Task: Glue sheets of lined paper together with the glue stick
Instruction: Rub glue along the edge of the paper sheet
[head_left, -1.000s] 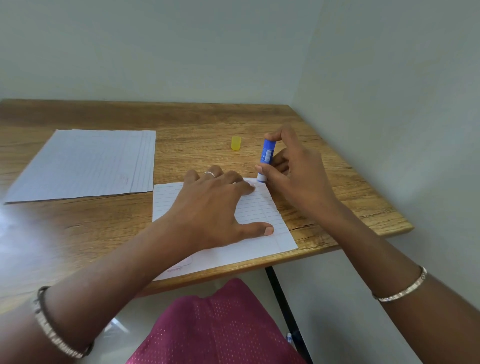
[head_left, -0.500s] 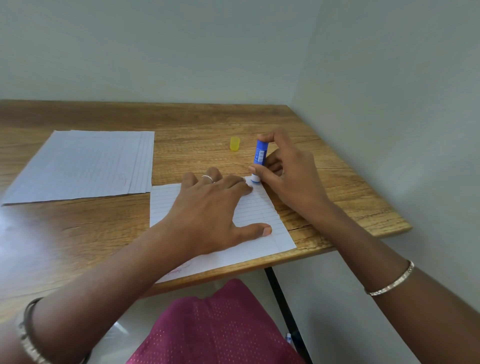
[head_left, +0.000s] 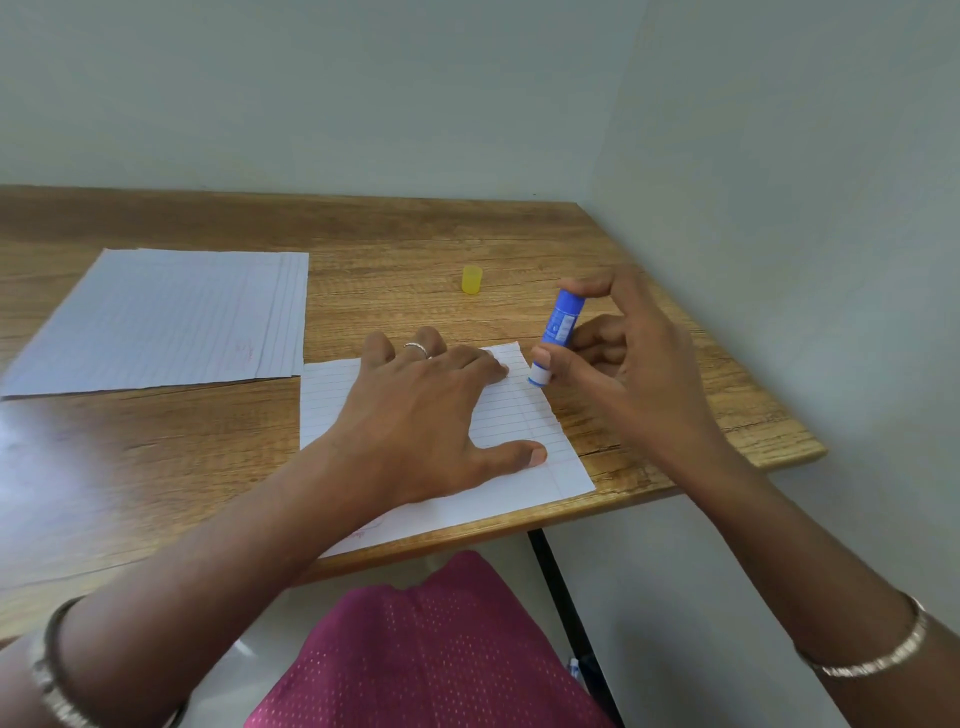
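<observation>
A single sheet of lined paper (head_left: 524, 415) lies at the near right of the wooden table (head_left: 395, 249). My left hand (head_left: 426, 415) presses flat on it with fingers spread. My right hand (head_left: 634, 353) holds the blue glue stick (head_left: 556, 327) upright between thumb and fingers, its white glue end pointing down just above the sheet's right edge near the far corner. A stack of lined sheets (head_left: 166, 317) lies to the left. The yellow glue cap (head_left: 471, 279) stands on the table beyond the sheet.
The table sits in a corner, with walls behind and to the right. Its right and near edges are close to the single sheet. A black table leg (head_left: 566, 613) and a maroon garment (head_left: 431, 654) show below the near edge.
The glue stick has moved from the sheet's far corner slightly right and toward me along the right edge, and seems lifted a little. My left hand stays pressed on the sheet.
</observation>
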